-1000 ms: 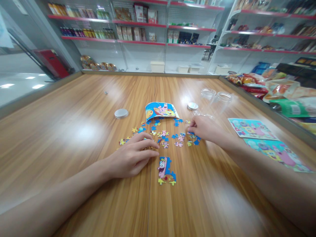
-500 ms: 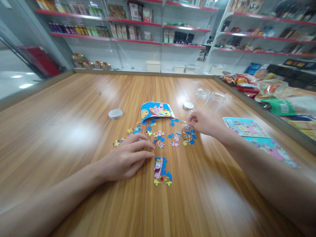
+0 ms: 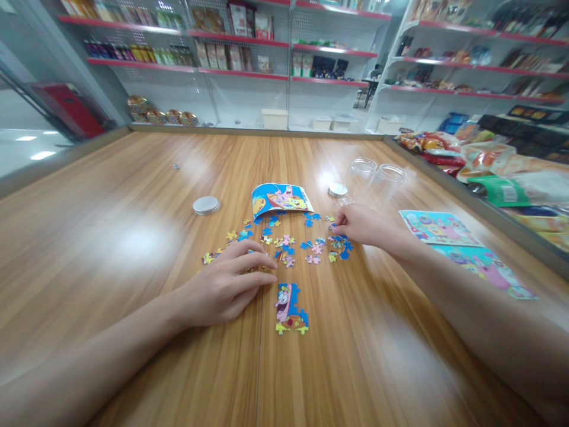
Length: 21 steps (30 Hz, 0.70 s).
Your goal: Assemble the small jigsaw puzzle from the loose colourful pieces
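Several loose jigsaw pieces (image 3: 288, 244), blue, pink and yellow, lie scattered on the wooden table (image 3: 133, 237). A joined cluster of pieces (image 3: 290, 308) showing a pink cartoon figure lies nearer to me. My left hand (image 3: 226, 284) rests flat on the table just left of that cluster, its fingers stretched over the near pieces and holding nothing. My right hand (image 3: 362, 226) sits at the right end of the scatter, with its fingertips pinched together on a small piece I cannot make out clearly. A curled cartoon picture sheet (image 3: 281, 200) lies behind the pieces.
Two clear plastic jars (image 3: 376, 181) lie behind my right hand, with one metal lid (image 3: 338, 190) beside them and another lid (image 3: 206, 205) to the left. Two printed picture cards (image 3: 462, 243) lie at the right. Snack packets (image 3: 489, 166) line the right edge; stocked shelves (image 3: 249, 53) stand behind.
My right hand has shifted slightly among the pieces at the right end of the scatter. My left hand has stayed flat where it was. The camera has tilted a little.
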Available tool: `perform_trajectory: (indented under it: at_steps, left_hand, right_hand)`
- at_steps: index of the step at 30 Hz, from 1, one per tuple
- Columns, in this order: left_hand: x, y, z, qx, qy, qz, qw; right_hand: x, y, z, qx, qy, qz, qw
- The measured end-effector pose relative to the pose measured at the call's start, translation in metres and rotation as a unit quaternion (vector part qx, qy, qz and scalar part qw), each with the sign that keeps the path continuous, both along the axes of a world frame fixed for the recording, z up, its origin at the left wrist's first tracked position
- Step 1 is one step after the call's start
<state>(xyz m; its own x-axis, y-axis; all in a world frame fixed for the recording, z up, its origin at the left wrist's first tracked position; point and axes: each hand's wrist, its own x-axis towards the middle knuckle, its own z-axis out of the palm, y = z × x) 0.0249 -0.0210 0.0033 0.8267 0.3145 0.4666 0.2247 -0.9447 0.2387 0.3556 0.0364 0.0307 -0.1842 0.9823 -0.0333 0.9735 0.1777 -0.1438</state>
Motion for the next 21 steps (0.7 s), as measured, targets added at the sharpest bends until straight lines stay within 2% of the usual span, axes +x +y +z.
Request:
perform_trajectory:
  at_steps: [12,21]
  left_hand:
    - [-0.0002,-0.0003,-0.0002,-0.005,0.002,-0.006,1.0]
    - [-0.0018,0.0009,-0.0029,-0.01,-0.001,-0.005,1.0]
  right_hand:
    - [-0.0016,-0.0014,0.0012,0.014,0.0,0.049,0.999]
    - [-0.008,-0.0077,0.0088,0.016,-0.003,0.055,0.998]
